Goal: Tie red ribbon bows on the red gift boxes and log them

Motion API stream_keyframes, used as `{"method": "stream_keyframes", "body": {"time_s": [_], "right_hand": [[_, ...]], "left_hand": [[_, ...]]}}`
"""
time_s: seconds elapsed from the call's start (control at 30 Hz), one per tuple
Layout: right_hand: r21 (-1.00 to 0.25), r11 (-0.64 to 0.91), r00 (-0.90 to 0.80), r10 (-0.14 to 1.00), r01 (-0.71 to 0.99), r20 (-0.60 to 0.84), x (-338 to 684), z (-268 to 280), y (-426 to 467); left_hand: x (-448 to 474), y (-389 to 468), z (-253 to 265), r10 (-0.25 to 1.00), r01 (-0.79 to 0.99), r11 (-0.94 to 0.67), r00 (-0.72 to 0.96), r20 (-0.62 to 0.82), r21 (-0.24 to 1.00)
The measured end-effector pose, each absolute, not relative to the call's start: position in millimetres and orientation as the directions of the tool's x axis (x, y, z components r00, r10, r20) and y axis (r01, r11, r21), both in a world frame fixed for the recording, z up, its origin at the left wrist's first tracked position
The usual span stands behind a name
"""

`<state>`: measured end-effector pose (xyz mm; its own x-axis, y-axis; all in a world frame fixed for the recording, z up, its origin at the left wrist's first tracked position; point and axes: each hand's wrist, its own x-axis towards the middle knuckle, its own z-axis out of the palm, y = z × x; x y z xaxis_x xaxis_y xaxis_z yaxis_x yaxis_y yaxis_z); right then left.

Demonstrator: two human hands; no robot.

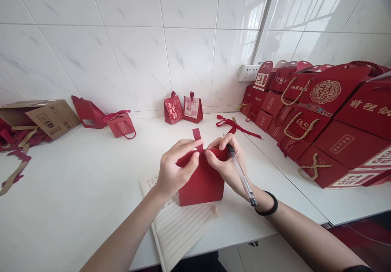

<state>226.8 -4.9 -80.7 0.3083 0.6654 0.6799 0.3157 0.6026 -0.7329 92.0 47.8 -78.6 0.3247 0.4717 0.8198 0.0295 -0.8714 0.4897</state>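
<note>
1. Red paper gift box point(201, 182): held upright over the lined notebook point(189, 229), near the front edge of the tabletop point(91, 190).
2. Left hand point(179, 166): grip pinched on the box's top edge, thumb in front, beside the upright ribbon loop point(197, 134).
3. Right hand point(227, 169): grip pinched on the same edge, clear-barrelled pen point(242, 175) tucked between fingers.
4. Behind, near the tiled wall point(134, 60): two small triangular gift boxes point(173, 112); at right, stacked red double-happiness boxes point(345, 137).

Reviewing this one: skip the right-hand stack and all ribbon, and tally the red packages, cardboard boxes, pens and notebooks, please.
Red packages: 5 (1 held, 4 standing or lying behind)
Cardboard box: 1
Pen: 1
Notebook: 1
Total: 8
</note>
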Motion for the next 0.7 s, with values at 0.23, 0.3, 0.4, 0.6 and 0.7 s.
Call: {"method": "stream_keyframes", "body": {"time_s": [0.23, 0.3, 0.4, 0.6, 0.7], "right_hand": [[-0.734, 0.602, 0.299, 0.671, 0.315, 0.679, 227.2, -81.0, -5.6], [-0.729, 0.613, 0.292, 0.668, 0.304, 0.684, 227.8, -81.9, -5.4], [-0.723, 0.632, 0.282, 0.666, 0.277, 0.691, 228.5, -83.0, -5.7], [-0.766, 0.609, 0.273, 0.715, 0.207, 0.643, 227.0, -80.3, -10.4], [-0.777, 0.601, 0.270, 0.729, 0.186, 0.629, 226.6, -77.8, -12.0]], "left_hand": [[91.4, 48.6, -79.3, 0.461, 0.002, -0.873, 0.329, 0.824, 0.487], [91.1, 48.4, -79.3, 0.455, -0.023, -0.871, 0.337, 0.825, 0.490], [90.7, 48.1, -79.2, 0.458, -0.036, -0.866, 0.341, 0.821, 0.498], [90.7, 47.8, -78.9, 0.474, -0.020, -0.860, 0.340, 0.812, 0.510], [90.9, 47.5, -78.7, 0.480, -0.013, -0.858, 0.333, 0.811, 0.513]]}}
